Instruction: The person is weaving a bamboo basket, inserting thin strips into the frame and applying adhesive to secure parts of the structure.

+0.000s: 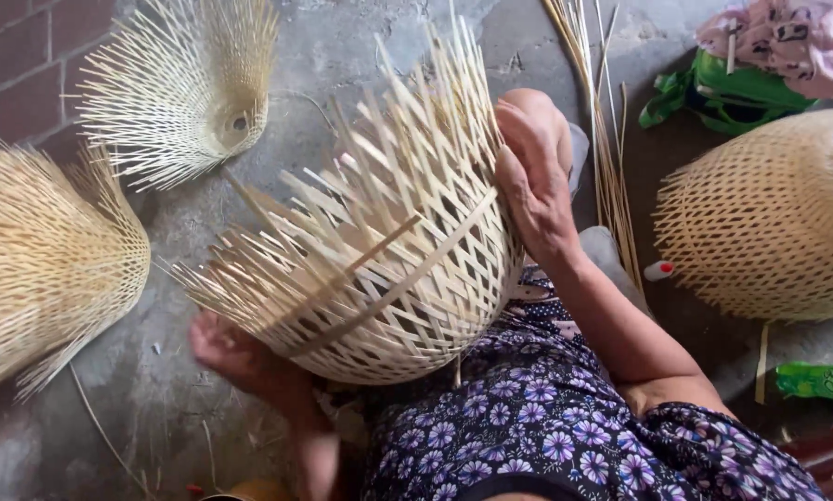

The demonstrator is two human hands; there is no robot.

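Steadying a half-woven pale bamboo-strip basket (379, 250), right hand (532, 176) flat against its side.
Left hand (235, 353) gripping underneath, fingers hidden; green packet (817, 380) cut off at right edge.

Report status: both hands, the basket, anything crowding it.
Left hand under half-woven bamboo basket, gripping its lower edge. Right hand flat on its right side. Finished baskets and loose strips nearby, none touching.
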